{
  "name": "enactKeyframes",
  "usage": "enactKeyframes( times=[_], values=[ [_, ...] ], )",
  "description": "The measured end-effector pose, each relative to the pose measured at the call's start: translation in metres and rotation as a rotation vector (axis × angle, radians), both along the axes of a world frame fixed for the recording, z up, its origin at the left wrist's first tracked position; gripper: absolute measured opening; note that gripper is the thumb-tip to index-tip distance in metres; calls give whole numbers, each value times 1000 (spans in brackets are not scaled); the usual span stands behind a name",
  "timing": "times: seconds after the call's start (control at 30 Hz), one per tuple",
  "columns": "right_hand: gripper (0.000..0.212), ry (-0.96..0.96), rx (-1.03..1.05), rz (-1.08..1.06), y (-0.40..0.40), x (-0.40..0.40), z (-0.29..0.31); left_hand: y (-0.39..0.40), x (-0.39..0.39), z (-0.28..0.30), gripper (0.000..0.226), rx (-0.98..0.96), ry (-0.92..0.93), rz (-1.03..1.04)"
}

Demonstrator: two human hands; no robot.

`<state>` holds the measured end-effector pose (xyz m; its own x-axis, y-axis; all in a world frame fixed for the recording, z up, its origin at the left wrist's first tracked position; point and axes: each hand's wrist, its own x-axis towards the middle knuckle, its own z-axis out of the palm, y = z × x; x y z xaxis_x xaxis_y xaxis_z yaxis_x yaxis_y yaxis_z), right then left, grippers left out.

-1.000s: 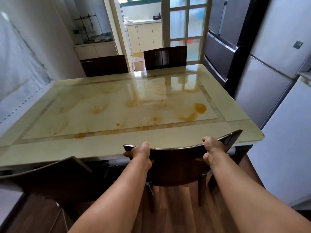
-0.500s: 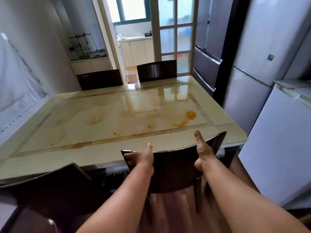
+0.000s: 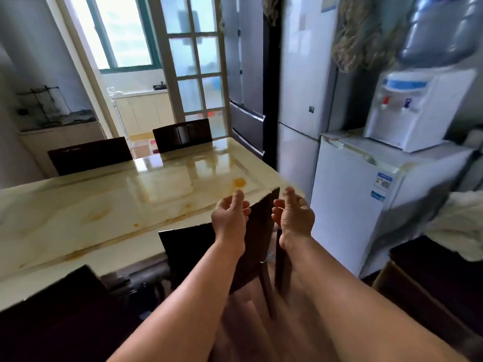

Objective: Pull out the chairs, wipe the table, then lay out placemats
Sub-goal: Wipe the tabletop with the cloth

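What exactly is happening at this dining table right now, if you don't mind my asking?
A person is handling the dark chair at the near edge of the stained table. The left hand and right hand sit on either side of its backrest's top corner, fingers loosely curled. No cloth or placemats are visible.

The table (image 3: 109, 215) is glossy cream, marbled with amber-orange blotches and framed by a thin tan inlaid line. All the chairs are dark brown, almost black: the near chair (image 3: 198, 254), the far chairs (image 3: 90, 155) and the corner chair (image 3: 57, 317). The floor (image 3: 251, 317) is reddish-brown wood. The fridge (image 3: 371, 202) is white with a blue-and-white sticker. The dispenser (image 3: 418, 111) is white with a blue band, one red tap, one blue tap, and a pale blue bottle (image 3: 444, 27). The window frame (image 3: 128, 66) is green.
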<state>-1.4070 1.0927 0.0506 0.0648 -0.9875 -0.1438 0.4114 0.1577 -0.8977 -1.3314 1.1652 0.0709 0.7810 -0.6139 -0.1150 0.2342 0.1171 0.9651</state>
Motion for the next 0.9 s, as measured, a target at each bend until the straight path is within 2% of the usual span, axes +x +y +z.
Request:
enactKeyframes(
  times=[0.13,0.3,0.57,0.67,0.9],
  values=[
    [29,137,-135,-130,14,-60,12,-7,-62,12,17,-64,-32,-162],
    [30,238,-194,-318,20,-144,27,-19,-142,19,18,-75,-46,-383],
    [29,370,-100,-645,35,-289,15,-36,-274,11,22,-9,-135,-789],
    [34,365,-31,-753,41,-339,6,-45,-325,6,22,6,-180,-903],
    [30,360,108,-856,21,-447,-25,-75,-434,-20,14,141,-242,-1174]
  ],
)
